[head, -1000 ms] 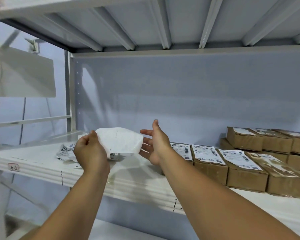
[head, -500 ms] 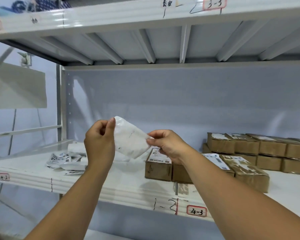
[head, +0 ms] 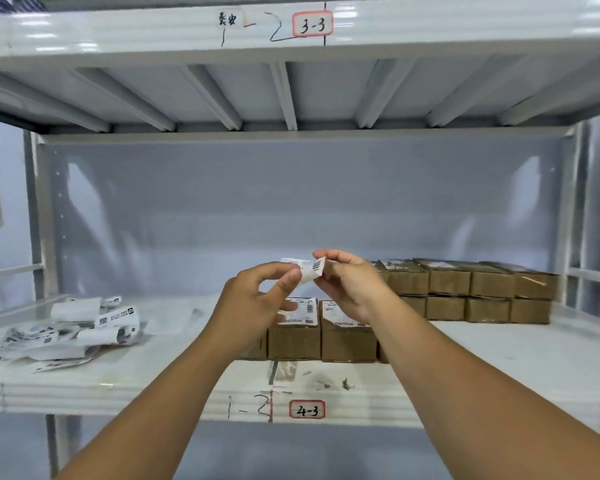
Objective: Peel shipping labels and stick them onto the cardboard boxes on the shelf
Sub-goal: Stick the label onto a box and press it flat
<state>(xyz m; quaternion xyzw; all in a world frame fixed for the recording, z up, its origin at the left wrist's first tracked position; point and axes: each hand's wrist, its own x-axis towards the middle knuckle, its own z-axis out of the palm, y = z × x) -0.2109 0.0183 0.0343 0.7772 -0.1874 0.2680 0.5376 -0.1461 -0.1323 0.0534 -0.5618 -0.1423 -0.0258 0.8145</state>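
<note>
Closed cardboard boxes (head: pixel 295 337) in a front row on the shelf (head: pixel 499 368), contents hidden, printed labels stuck on the two visible tops. Behind and to the right, a rear stack (head: pixel 471 289) of more boxes, two high. Held in the air above the front row: one shipping label (head: pixel 309 268), barcode showing, pinched at one end by the left hand (head: pixel 257 299) and at the other by the right hand (head: pixel 350 289). At the left of the white metal shelf, a loose pile of label papers (head: pixel 73 327). On the shelf edges, red-framed: lower tag (head: pixel 307 409) reading "4-3", upper tag (head: pixel 312 25) reading "3-3".
</note>
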